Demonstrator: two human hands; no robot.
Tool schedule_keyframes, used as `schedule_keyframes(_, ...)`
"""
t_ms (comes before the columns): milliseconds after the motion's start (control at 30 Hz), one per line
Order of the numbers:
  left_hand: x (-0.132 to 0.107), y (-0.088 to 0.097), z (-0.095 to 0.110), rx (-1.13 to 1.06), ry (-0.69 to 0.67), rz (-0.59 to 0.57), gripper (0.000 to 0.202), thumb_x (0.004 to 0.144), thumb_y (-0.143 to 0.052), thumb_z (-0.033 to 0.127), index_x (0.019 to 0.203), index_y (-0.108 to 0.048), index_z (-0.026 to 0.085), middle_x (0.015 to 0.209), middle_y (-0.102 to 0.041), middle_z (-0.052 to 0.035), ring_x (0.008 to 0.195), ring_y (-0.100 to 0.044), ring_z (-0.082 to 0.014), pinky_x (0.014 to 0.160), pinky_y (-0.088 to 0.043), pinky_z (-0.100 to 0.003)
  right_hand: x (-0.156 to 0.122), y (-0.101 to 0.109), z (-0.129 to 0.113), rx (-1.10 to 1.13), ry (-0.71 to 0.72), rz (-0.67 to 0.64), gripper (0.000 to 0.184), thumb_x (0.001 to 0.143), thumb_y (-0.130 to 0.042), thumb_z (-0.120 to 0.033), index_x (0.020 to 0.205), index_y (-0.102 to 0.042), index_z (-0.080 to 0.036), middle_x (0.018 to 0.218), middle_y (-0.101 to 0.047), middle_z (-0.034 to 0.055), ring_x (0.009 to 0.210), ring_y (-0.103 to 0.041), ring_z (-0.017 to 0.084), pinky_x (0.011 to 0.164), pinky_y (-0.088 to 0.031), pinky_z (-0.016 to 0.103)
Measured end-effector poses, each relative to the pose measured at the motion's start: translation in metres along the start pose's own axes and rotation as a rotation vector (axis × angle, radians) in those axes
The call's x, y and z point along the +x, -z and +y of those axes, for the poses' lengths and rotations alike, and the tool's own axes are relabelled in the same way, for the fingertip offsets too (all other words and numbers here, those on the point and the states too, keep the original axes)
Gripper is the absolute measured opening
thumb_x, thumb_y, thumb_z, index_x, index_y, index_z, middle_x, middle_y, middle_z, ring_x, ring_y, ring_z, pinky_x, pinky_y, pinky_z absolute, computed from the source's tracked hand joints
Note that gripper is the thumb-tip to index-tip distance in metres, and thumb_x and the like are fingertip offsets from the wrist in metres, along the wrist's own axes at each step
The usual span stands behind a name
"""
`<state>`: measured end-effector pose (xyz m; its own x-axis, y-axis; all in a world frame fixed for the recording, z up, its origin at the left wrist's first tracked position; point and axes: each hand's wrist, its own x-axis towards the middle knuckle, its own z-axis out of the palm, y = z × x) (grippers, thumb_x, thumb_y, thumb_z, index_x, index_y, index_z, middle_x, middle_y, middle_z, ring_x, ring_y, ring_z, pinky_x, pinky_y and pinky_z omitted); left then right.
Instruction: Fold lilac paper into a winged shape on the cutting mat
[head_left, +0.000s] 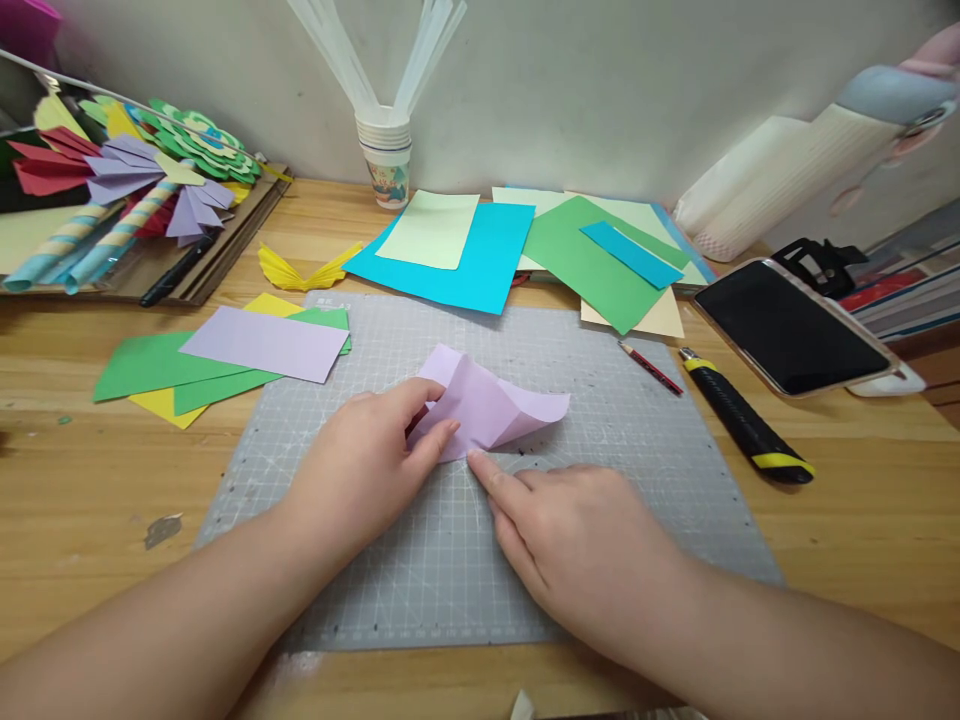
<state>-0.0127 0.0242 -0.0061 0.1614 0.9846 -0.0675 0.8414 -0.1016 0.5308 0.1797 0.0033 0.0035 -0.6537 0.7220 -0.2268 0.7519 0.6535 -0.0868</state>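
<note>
A sheet of light purple paper (480, 400), creased and partly folded, is on the grey cutting mat (420, 590). Its right end curls up off the mat. My left hand (375, 440) grips the paper's left side, thumb in front and fingers behind. With an outstretched index finger, my right hand (577, 530) touches the paper's lower edge; its other fingers are loosely bent and its thumb is hidden.
Purple, green and yellow paper strips (262, 345) lie left of the mat, near a pleated yellow paper piece (307, 268). Behind are blue paper (487, 255) and green paper (592, 265). Rightward are a pencil (651, 367), a utility knife (742, 415) and a phone (799, 325).
</note>
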Motion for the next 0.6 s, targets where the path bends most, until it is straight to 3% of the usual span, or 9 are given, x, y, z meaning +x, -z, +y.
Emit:
schedule_keyframes(233,0.001,-0.003,-0.001,-0.013,-0.031,0.048,0.023,0.088,-0.052,0.04,0.101,-0.062,0.024,0.074,-0.066,0.0017,0.065,-0.056,-0.0178,0.057,-0.036,-0.029,0.003,0.005,-0.004,0.019,-0.029,-0.103,0.054,0.09,-0.049,-0.02,0.144,-0.047,-0.015,0.079,-0.075,0.0057,0.063,-0.07,0.022,0.043,-0.023,0.032)
schedule_keyframes(400,0.0,0.009,-0.003,-0.045,-0.056,-0.007,0.031,0.083,-0.06,0.05,0.098,-0.061,0.023,0.074,-0.064,0.0024,0.062,-0.055,-0.0163,0.058,-0.037,-0.029,0.002,0.013,-0.004,-0.034,-0.116,-0.188,0.054,0.092,-0.047,-0.023,0.145,-0.044,-0.018,0.079,-0.076,0.0065,0.061,-0.07,0.024,0.042,-0.02,0.032)
schedule_keyframes(500,0.001,0.022,-0.008,0.106,-0.195,-0.05,0.035,0.078,-0.064,0.055,0.091,-0.061,0.022,0.084,-0.065,-0.0005,0.079,-0.058,-0.0209,0.072,-0.038,-0.034,0.0,0.015,-0.004,-0.046,-0.105,-0.185,0.054,0.091,-0.048,-0.022,0.144,-0.046,-0.017,0.078,-0.076,0.0065,0.06,-0.07,0.024,0.041,-0.019,0.031)
schedule_keyframes(600,0.002,0.034,-0.015,0.31,-0.328,-0.118,0.02,0.075,-0.067,0.041,0.078,-0.061,0.022,0.089,-0.065,-0.0016,0.089,-0.057,-0.0245,0.08,-0.034,-0.039,-0.001,0.011,-0.003,-0.036,-0.09,-0.144,0.052,0.089,-0.049,-0.021,0.141,-0.05,-0.015,0.077,-0.075,0.0066,0.055,-0.068,0.022,0.04,-0.02,0.031)
